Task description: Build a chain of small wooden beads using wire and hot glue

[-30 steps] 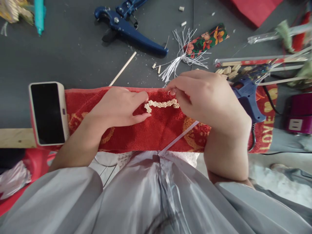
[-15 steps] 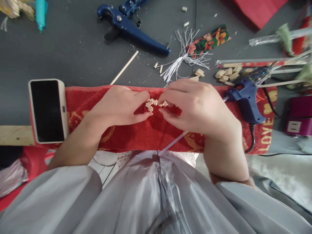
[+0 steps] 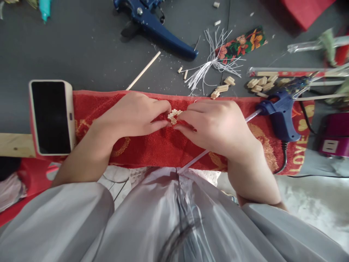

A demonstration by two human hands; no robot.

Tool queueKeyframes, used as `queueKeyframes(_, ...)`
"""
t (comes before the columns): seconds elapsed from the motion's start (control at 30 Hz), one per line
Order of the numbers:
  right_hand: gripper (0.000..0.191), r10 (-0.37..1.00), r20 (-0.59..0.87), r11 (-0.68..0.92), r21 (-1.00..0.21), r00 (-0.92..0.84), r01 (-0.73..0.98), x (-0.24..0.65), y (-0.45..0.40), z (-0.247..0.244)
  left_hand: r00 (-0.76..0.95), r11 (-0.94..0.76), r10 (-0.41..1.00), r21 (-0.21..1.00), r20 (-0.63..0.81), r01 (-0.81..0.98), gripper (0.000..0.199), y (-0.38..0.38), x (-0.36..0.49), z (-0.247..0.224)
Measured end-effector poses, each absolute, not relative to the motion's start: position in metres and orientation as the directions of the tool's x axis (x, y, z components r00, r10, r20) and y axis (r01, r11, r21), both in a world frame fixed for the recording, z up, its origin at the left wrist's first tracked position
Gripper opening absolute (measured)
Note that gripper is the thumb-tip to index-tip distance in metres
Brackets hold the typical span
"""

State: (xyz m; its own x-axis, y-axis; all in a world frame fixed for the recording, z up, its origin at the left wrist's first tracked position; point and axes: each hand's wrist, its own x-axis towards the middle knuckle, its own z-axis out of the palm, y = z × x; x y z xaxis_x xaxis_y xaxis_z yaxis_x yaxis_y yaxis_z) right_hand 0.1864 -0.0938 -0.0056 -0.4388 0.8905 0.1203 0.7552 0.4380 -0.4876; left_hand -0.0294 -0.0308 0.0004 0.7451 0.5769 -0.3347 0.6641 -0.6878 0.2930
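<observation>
Beaded strand bunched between close-set hands, mid-frame

Cream beaded strand (image 3: 173, 116) sits just above frame centre, over the red towel (image 3: 141, 151); a second ago it spanned a wider gap, now it shows as a short curled cluster. Right hand (image 3: 215, 122) has come leftward and lower; left hand (image 3: 133, 114) near enough where it was. Left fingers pinching the strand's left side, thumb below, index above; right thumb and index pinching its right side, rest of it hidden behind them. Reads as a shift from handling the strand at length to close work on one spot. Glue gun (image 3: 282, 114), right of frame, and white threads (image 3: 205, 67), upper right of centre on the counter (image 3: 84, 54), both untouched
</observation>
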Motion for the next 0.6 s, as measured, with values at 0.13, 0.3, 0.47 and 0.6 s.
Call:
queueKeyframes(0.13,0.033,0.878,0.132,0.476,-0.35,-0.46,0.807,0.1819,-0.0958,-0.0034,0.749,-0.678,0.582,0.32,-0.316,0.662,0.026,-0.0313,-0.0307,0.0006)
queueKeyframes(0.3,0.035,0.845,0.178,0.535,-0.247,-0.505,0.808,0.1793,-0.0981,-0.0031,0.752,-0.676,0.589,0.33,-0.295,0.659,0.028,-0.0323,-0.0316,0.0004)
queueKeyframes(0.47,0.039,0.85,0.127,0.527,-0.233,-0.512,0.818,0.1794,-0.097,-0.0029,0.753,-0.698,0.581,0.285,-0.31,0.656,0.03,-0.0334,-0.0308,0.0022)
queueKeyframes(0.6,0.039,0.876,0.0,0.469,-0.228,-0.482,0.853,0.1757,-0.0963,0.0042,0.749,-0.699,0.585,0.275,-0.31,0.66,0.031,-0.0342,-0.0301,0.0032)
